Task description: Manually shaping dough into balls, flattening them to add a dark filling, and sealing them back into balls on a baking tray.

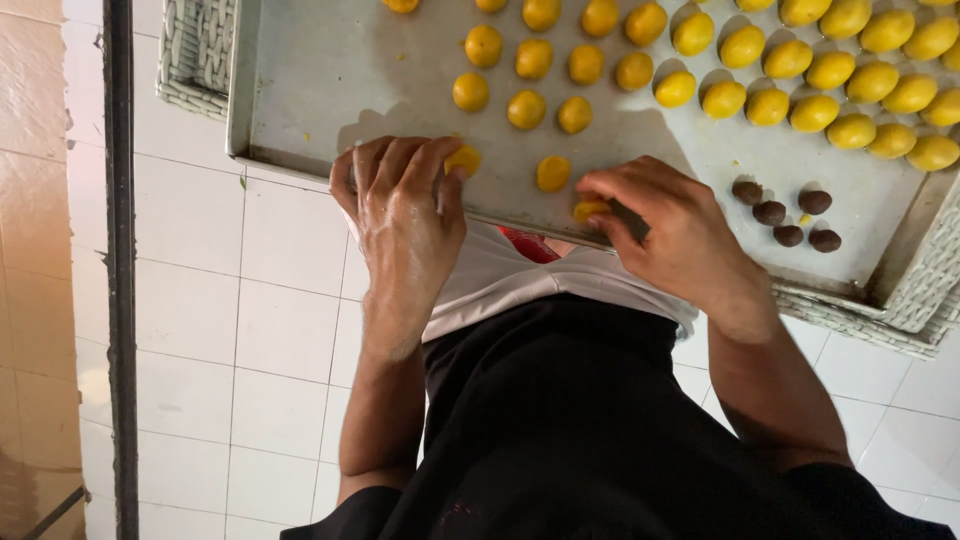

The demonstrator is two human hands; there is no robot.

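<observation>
At the far left of the frame stands a brown wall panel [35, 250], smooth and a little shiny, and beside it a thin dark metal bar [120, 270] goes from top to bottom. Next comes the floor [260, 330] of white square tiles with thin grey joints.

In the upper left a corner of a white woven basket [195, 50] shows, with a rough plaited texture. On it lies a large flat metal tray [330, 80], grey and dull, with a low raised rim and some stains on its surface.

The left hand [405, 215] rests on the near edge of the tray, at the centre left of the frame. Its fingers are bent and close together, and the fingertips press on one yellow dough ball [463, 160], which looks a little flattened. The skin looks shiny.

Between the two hands another small yellow ball [553, 173] lies alone on the tray. Above it, along the upper part of the frame, many round yellow balls [800, 80] are set in slanted rows, smooth and matt, more dense at the upper right.

The right hand [670, 235] is at the centre right, on the near rim of the tray. Thumb and fingers pinch a small yellow piece [590, 210].

Right of this hand, five small dark brown balls [790, 212] lie in a group, near the lower right corner of the tray.

At the bottom centre are the person's white cloth [500, 280] and black garment [570, 430].
</observation>
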